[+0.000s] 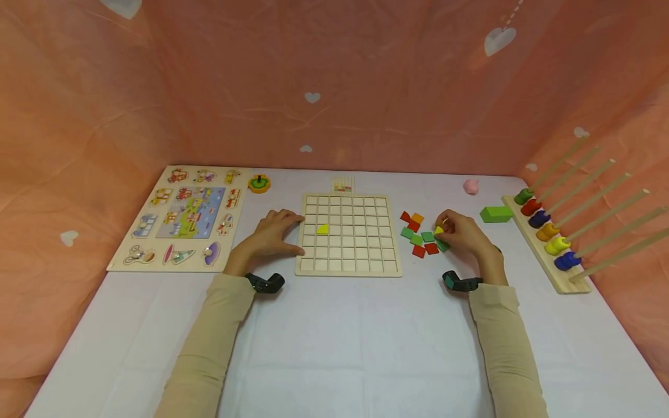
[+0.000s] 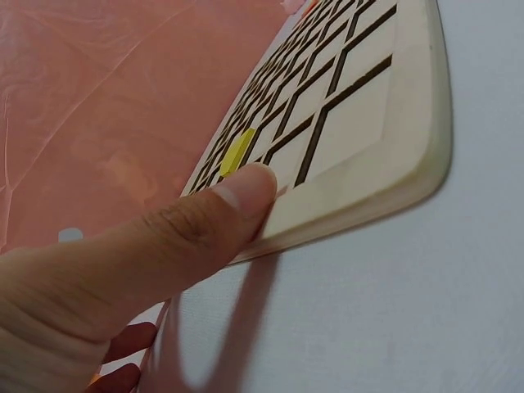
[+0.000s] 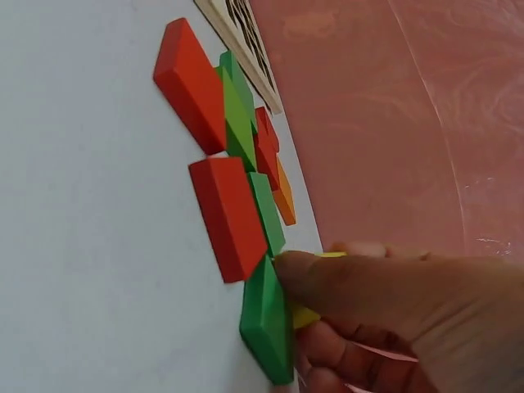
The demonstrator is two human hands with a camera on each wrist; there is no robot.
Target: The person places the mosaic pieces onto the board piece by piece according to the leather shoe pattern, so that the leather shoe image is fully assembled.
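head view shows the left hand point(image 1: 272, 235) resting with relaxed fingers against the left edge of the wooden grid board point(image 1: 347, 268), the thumb point(image 2: 237, 196) pressing its rim. one yellow tile point(image 1: 322, 229) sits in a cell near that hand. right of the board, the right hand point(image 1: 462, 232) pinches a second yellow tile point(image 1: 439, 230) over a loose pile of tiles point(image 1: 420, 235) in red, green and orange lying on the white table point(image 1: 340, 348).
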